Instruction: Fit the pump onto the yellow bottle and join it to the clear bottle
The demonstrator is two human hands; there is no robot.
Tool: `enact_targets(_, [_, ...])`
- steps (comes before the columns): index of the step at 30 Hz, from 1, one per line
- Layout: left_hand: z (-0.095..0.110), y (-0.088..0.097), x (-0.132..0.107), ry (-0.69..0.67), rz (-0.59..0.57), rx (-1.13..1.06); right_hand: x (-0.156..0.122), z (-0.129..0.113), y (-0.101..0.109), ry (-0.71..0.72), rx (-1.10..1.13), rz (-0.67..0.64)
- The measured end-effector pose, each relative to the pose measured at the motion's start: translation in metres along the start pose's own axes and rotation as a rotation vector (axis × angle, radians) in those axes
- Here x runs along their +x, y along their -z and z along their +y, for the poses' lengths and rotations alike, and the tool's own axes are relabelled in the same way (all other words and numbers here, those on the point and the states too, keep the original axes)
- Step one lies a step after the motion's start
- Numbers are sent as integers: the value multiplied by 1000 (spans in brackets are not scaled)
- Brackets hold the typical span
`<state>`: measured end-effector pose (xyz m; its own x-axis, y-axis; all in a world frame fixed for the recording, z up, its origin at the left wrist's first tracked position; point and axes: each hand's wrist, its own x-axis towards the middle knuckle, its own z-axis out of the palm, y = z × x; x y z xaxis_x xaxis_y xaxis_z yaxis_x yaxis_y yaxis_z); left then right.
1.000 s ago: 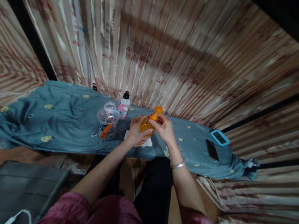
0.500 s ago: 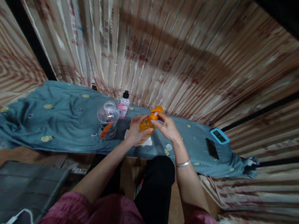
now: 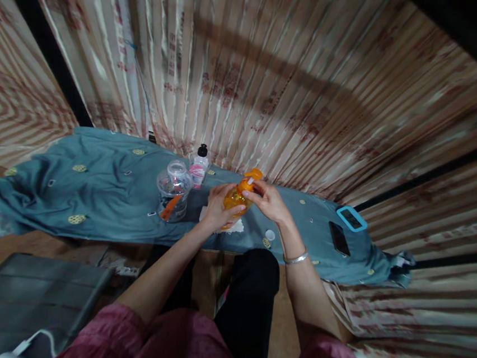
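My left hand (image 3: pixel 218 206) is wrapped round the body of an orange pump bottle (image 3: pixel 235 198), held over a white cloth (image 3: pixel 234 227) on the blue-grey covered table (image 3: pixel 93 193). My right hand (image 3: pixel 269 200) pinches the bottle's orange pump top (image 3: pixel 251 176) between fingers and thumb. A small white cap (image 3: pixel 270 235) lies on the cloth cover just right of my hands.
Left of the bottle stands a clear plastic jar (image 3: pixel 173 189) with something orange inside, and behind it a small white bottle with a black cap (image 3: pixel 199 165). A dark phone (image 3: pixel 339 238) and a blue-framed device (image 3: pixel 351 218) lie at the right. Striped curtains hang behind.
My right hand has shifted its pinch on the pump top, which sits slightly tilted now. The white cap has come into view beside my right wrist.
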<state>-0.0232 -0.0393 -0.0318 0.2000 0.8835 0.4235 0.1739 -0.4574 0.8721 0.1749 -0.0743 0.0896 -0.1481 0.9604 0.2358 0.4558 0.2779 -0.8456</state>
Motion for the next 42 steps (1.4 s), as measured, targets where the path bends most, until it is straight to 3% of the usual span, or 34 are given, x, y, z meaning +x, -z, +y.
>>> enact_targets(6, [1, 0, 0, 1, -12, 2, 4, -6, 7, 30, -61, -55])
enact_targets(10, [0, 0, -1, -6, 6, 10, 2, -4, 0, 35, -88, -4])
enact_targets(18, [0, -4, -2, 21, 19, 13, -16, 1, -40, -53, -194, 342])
enact_targets(24, [2, -4, 1, 40, 31, 9, -12, 8, -75, -143, -225, 557])
enact_targets(28, [2, -1, 2, 38, 27, 4, -14, 6, -67, -133, -166, 505])
enact_targets(35, [2, -2, 1, 19, 26, -13, -10, -2, -27, -38, -62, 236])
enact_targets(38, [3, -2, 1, 32, 23, -2, -9, 0, -32, -50, -77, 267])
enact_targets(42, [4, 0, 1, 36, 0, 12, -14, 4, -52, -113, -148, 418])
